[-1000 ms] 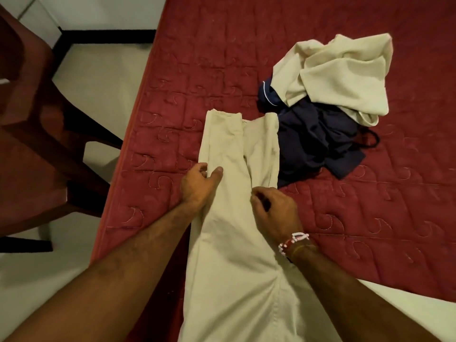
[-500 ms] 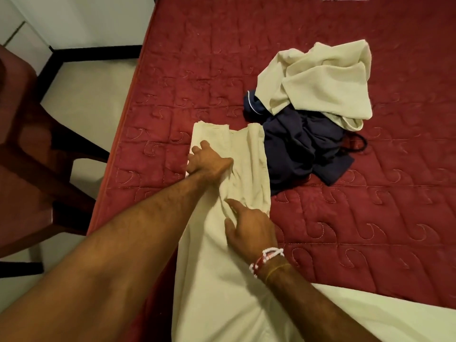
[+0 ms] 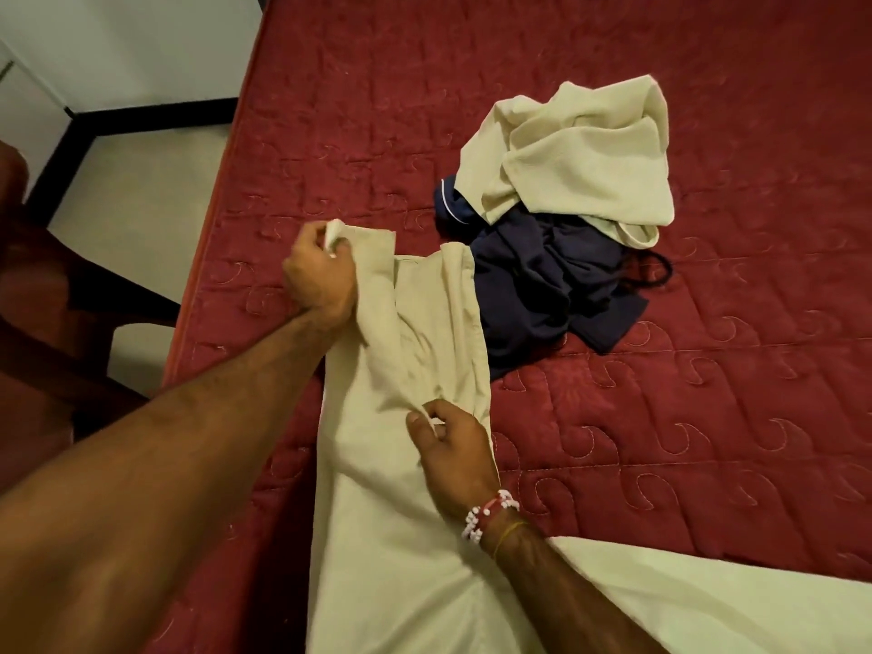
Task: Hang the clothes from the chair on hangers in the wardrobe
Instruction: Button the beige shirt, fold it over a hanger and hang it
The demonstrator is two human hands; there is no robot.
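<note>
A pair of cream trousers (image 3: 377,488) lies lengthwise on the red quilted mattress (image 3: 660,417), legs pointing away from me. My left hand (image 3: 318,276) grips the far left hem and lifts it off the bed. My right hand (image 3: 453,446) pinches a fold of the trouser cloth nearer to me. Beyond them sits a crumpled heap: a cream garment (image 3: 575,153) on top of a dark navy garment (image 3: 542,285). No hanger or wardrobe is in view.
A dark red chair (image 3: 42,323) stands on the pale floor (image 3: 141,181) left of the bed. A white wall with a black skirting (image 3: 155,113) runs behind it. A black cord (image 3: 656,271) pokes out beside the navy garment.
My left hand slid from the middle of the trousers out to the far hem and closed on it. My right hand went from resting flat to pinching the cloth.
</note>
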